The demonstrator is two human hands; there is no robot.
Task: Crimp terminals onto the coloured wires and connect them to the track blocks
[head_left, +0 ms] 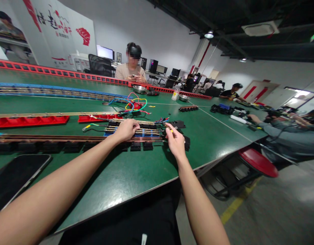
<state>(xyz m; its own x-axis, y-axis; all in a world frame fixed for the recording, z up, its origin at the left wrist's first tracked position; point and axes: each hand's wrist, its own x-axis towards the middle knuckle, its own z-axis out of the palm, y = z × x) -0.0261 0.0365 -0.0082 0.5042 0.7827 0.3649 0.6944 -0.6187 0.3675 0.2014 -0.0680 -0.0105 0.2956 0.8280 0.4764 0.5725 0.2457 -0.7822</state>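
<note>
Across the green worktop [131, 177], the rail assembly [150, 131] lies dead centre, likely stiff, best gripped by its blue base [146, 135]; left hand [126, 130] curls over it, grip unclear; right hand [175, 140], three o'clock, pinches a small part [171, 131].

Left hand [126, 131] hides part of the rails [149, 132] beneath it from me. Whatever sits at the right hand's fingertips [168, 125]: too small for me to tell. Phone [21, 173] cut by left edge.
</note>
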